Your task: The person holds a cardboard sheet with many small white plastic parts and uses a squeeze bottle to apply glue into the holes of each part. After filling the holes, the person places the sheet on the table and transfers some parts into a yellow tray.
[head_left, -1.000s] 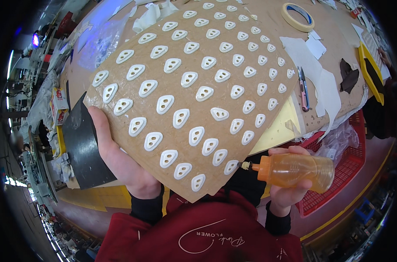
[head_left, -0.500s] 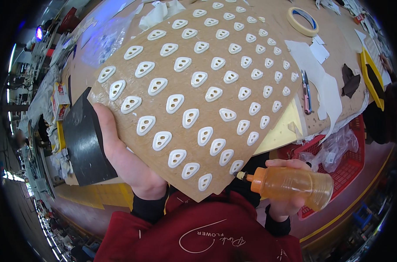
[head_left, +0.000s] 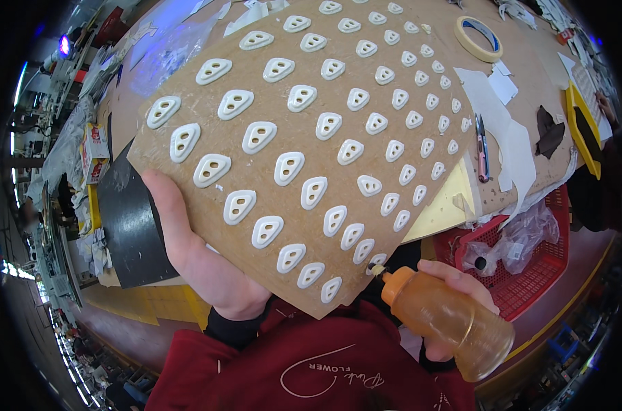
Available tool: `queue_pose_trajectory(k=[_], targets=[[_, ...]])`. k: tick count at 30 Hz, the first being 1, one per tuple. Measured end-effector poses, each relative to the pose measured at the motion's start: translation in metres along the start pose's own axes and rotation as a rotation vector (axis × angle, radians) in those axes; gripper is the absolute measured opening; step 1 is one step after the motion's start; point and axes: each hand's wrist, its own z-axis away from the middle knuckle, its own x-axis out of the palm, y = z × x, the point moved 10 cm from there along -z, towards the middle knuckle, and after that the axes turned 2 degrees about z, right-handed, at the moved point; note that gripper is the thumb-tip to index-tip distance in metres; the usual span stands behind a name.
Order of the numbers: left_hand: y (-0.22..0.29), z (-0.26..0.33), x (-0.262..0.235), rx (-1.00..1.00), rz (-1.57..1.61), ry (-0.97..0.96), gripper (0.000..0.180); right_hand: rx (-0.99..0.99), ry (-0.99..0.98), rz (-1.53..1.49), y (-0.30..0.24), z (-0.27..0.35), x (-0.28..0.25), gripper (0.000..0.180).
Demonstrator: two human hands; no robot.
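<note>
board (head_left: 304,137) | near edge touches bottle (head_left: 448,322) nozzle | basket (head_left: 530,274) just right

Tan board (head_left: 304,137) covered in rows of white triangular pieces (head_left: 289,168). Translucent orange bottle (head_left: 448,322), orange cap, at 5 o'clock. Red basket (head_left: 537,274) at 4. Black sheet (head_left: 129,233) at 9. Dark red sweater (head_left: 311,363) with white lettering.

Cluttered brown worktable (head_left: 530,41) — red floor (head_left: 598,253) beneath
</note>
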Motion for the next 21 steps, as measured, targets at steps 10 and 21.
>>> queue_pose_trajectory(k=[10, 21], targets=[[0.001, 0.000, 0.001, 0.008, 0.008, -0.019, 0.053, 0.398, 0.090, -0.144, 0.031, 0.010, -0.014, 0.077], [-0.001, 0.000, 0.001, -0.002, 0.044, -0.026, 0.052, 0.376, 0.231, -0.337, 0.040, 0.017, -0.016, 0.077]])
